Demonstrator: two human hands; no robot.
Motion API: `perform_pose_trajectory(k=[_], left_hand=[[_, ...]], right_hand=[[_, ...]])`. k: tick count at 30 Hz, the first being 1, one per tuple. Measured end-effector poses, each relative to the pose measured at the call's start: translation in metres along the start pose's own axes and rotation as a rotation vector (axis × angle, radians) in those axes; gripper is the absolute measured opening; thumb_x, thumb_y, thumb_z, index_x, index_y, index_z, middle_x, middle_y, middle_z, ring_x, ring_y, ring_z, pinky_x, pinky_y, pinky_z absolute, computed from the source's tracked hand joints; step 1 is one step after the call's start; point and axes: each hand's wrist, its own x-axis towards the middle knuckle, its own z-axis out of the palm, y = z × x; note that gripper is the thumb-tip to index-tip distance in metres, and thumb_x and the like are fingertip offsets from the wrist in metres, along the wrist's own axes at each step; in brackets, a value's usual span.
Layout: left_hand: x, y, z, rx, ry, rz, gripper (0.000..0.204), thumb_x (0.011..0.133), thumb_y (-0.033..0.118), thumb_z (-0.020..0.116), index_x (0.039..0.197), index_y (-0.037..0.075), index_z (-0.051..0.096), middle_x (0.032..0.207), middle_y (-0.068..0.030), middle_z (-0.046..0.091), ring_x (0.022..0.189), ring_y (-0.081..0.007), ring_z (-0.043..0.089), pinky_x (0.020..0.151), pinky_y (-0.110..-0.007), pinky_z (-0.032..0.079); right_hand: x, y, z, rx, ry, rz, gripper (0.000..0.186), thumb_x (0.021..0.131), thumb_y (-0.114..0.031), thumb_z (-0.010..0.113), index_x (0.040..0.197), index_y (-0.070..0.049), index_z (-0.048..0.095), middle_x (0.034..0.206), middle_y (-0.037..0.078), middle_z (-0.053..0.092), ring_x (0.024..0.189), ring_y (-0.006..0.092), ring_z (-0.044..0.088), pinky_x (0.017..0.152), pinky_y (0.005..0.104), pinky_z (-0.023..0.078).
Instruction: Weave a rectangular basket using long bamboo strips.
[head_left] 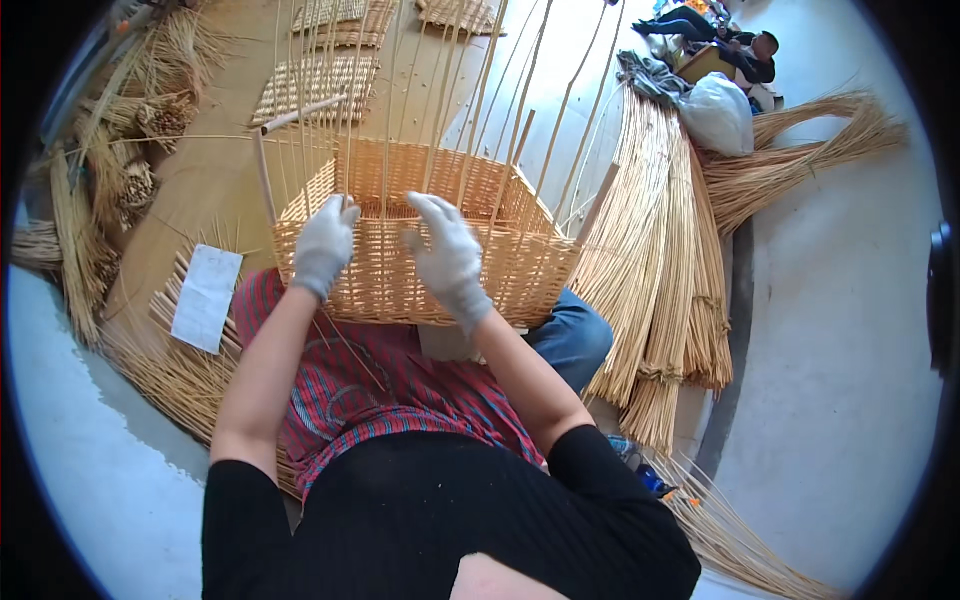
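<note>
A half-woven wicker basket [400, 275] rests on my lap, with tall upright rods [487, 75] rising from its walls. My left hand [325, 240], in a pale work glove, is closed on the top edge of the near wall at its left part. Its fingertips curl over beside an upright rod. Right of it, my gloved right hand [450, 250] is at the middle of the same edge. Its thumb and forefinger stand apart, with the fingers reaching over the edge; a slight blur lies on them. Thicker sticks [597, 200] stand at the basket's corners.
Long bundles of wicker rods [660, 260] lie to the right, and more bundles [150, 120] at the left. Woven panels [315, 90] lie on the floor ahead. A white sheet [206, 298] lies by my left knee. Another person [750, 55] sits at the far right near a white bag [718, 115].
</note>
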Motion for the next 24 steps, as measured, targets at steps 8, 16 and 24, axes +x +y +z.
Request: perform_pose_trajectory(k=[8,16,24], left_hand=[[-0.038,0.030,0.034,0.660,0.129,0.487,0.073,0.089,0.030,0.067,0.156,0.028,0.036,0.134,-0.0113,0.054,0.134,-0.0262,0.046,0.122,-0.057,0.018],[-0.023,0.046,0.026,0.697,0.045,0.493,0.038,0.089,0.030,0.064,0.125,0.027,0.056,0.105,-0.0093,0.062,0.103,-0.0304,0.059,0.101,-0.057,0.039],[-0.039,0.010,-0.001,-0.063,0.260,0.733,0.062,0.084,0.023,0.074,0.141,0.014,0.052,0.134,-0.0167,0.056,0.130,-0.0345,0.050,0.119,-0.046,0.030]], right_hand=[[-0.014,0.020,-0.025,-0.689,-0.144,-0.109,0.092,0.068,-0.062,0.079,0.147,-0.022,0.052,0.122,0.016,0.058,0.120,0.0335,0.053,0.118,0.0565,0.022],[0.005,0.012,-0.028,-0.688,-0.212,-0.033,0.056,0.068,-0.049,0.083,0.115,-0.023,0.064,0.102,0.010,0.059,0.104,0.0302,0.056,0.102,0.0523,0.034],[-0.069,0.003,-0.013,-0.609,0.218,-0.186,0.056,0.076,-0.033,0.080,0.126,-0.015,0.062,0.117,0.014,0.063,0.118,0.0349,0.055,0.106,0.0554,0.038]])
